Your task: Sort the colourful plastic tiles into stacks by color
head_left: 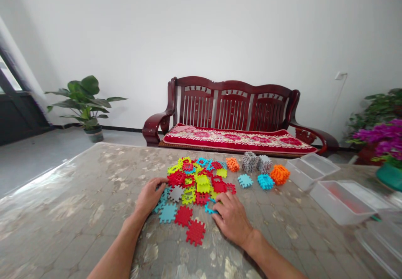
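Observation:
A heap of flat, notched interlocking tiles in red, lime green, blue and grey lies on the table [109,195]. At the heap's left edge rests my left hand [151,194], its fingers stretched toward a red tile [176,178] and over teal tiles [161,201]; nothing shows in its grip. My right hand [231,216], on the heap's near right side, has its fingers closed on a blue tile [210,207] with an open middle. Nearer me lie a light blue tile [168,213] and two red tiles [184,215], one partly apart from the rest.
Right of the heap stand stacks of tiles: orange [280,174], blue [265,182] and grey [250,162]. Clear plastic boxes [342,205] sit farther right, beside a pot of purple flowers [385,138]. A wooden bench [234,88] stands behind the table.

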